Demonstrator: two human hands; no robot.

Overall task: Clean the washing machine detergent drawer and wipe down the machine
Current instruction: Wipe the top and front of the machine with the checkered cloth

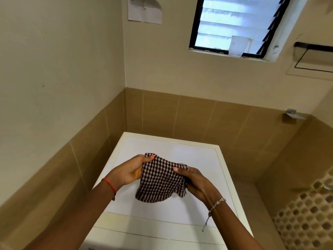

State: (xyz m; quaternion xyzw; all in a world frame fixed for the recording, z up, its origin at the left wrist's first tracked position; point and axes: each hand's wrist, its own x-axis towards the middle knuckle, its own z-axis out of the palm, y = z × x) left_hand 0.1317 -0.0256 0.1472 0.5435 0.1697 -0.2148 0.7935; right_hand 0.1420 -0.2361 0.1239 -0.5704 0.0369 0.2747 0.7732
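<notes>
While held above the washing machine (194,156) at lower centre, checked cloth (160,181) hangs between left hand (129,170) and right hand (195,181), each pinching an upper edge.

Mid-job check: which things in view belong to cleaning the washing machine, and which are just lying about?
For the job:
- checked cloth, gripped by the left hand and the right hand
- washing machine top, below the cloth

Just about:
- translucent container on the window sill
- paper sheet on the wall
- metal bracket on the tiles
</notes>
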